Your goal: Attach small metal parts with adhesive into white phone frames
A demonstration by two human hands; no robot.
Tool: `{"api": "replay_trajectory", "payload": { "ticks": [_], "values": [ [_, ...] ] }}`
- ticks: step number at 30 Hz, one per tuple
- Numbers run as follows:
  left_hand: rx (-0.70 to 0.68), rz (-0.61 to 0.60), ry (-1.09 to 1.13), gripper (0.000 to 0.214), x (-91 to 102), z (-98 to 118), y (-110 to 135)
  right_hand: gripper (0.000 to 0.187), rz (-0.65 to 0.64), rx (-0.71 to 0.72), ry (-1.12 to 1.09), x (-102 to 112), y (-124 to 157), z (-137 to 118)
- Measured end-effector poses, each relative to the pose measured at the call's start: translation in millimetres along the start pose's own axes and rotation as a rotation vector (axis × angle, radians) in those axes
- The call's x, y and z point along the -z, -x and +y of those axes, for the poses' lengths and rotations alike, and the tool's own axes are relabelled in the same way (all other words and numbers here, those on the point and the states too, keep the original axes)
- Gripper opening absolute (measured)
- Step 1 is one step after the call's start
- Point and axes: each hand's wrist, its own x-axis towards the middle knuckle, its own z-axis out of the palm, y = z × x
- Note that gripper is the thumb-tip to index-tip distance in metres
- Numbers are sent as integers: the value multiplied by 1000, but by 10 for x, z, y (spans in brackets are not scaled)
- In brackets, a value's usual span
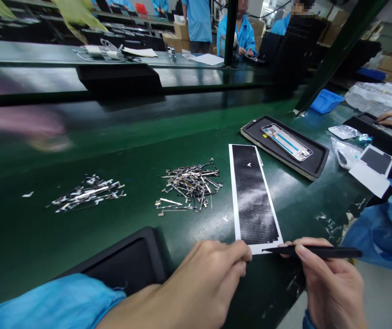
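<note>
Resting near the front edge of the green bench [113, 151], the left hand [202, 283] has its fingers curled loosely, fingertips touching the near corner of a long black sticker sheet [255, 196] and gripping nothing. The right hand [331, 285] pinches black tweezers [315, 251] between thumb and fingers, tip at the sheet's near edge. Left of the sheet lie two piles of small metal strips [190, 185]. Farther right sits a black tray [315, 164] holding a phone frame [287, 141].
</note>
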Motion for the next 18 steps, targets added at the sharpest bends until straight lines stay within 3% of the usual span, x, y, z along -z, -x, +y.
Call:
{"api": "replay_trajectory", "payload": {
  "ticks": [3,6,18],
  "values": [
    [416,-148,563,23,42,10,-92,10,-12,19,-39,-42,22,31],
    [589,-178,815,26,75,16,-157,9,-12,66,-68,-81,25,113],
    [606,-173,915,20,41,-17,-141,12,-90,45,92,-16,29,235]
  ]
}}
